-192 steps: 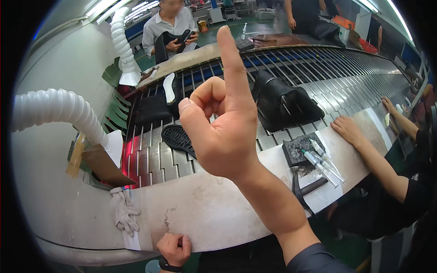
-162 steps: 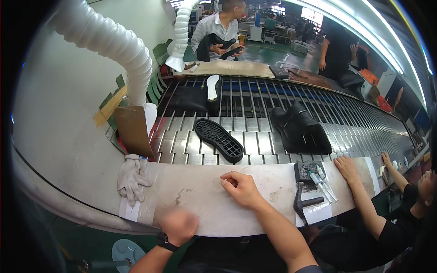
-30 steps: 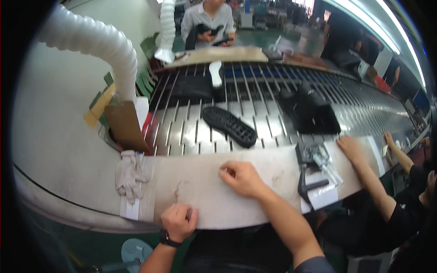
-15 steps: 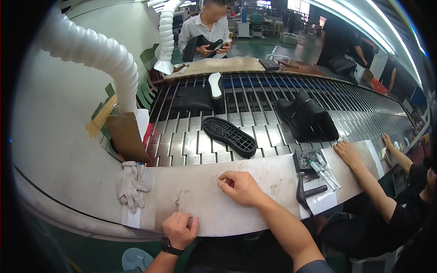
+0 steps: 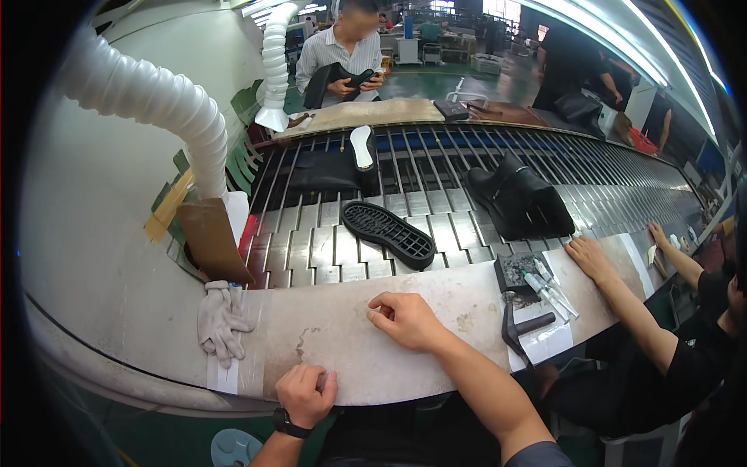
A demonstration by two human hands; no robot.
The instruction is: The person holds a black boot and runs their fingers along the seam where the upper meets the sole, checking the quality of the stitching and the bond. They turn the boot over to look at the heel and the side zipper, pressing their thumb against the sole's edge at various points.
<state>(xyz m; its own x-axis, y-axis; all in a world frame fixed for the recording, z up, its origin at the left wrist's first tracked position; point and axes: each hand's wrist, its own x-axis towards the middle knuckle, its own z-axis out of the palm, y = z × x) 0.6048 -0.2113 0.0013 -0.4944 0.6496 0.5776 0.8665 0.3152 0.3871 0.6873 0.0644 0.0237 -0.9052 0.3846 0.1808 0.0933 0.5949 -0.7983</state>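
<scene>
My right hand (image 5: pixel 405 319) rests on the pale worn ledge (image 5: pixel 327 342) in front of the slatted conveyor (image 5: pixel 327 249), fingers curled loosely, nothing in it. My left hand (image 5: pixel 305 393), with a black wristwatch, grips the near edge of that ledge. A black shoe sole (image 5: pixel 387 232) lies tread-up on the slats just beyond my right hand. Farther right on the belt sits a black boot (image 5: pixel 520 204). At the belt's far end lie a dark upper (image 5: pixel 323 171) and a white insole (image 5: pixel 362 148).
A grey work glove (image 5: pixel 219 323) lies at the left of the ledge. White ribbed ducts (image 5: pixel 148 93) curve in from the left. A co-worker's hand (image 5: pixel 590 258) rests on the ledge at right, near a dark tray of tubes (image 5: pixel 537 279) and a tool (image 5: pixel 517 331). Another person (image 5: pixel 342 54) stands beyond the belt.
Earlier my right hand was raised with a finger up; it now lies on the ledge. The black sole has drifted slightly along the belt. My left hand stays on the edge.
</scene>
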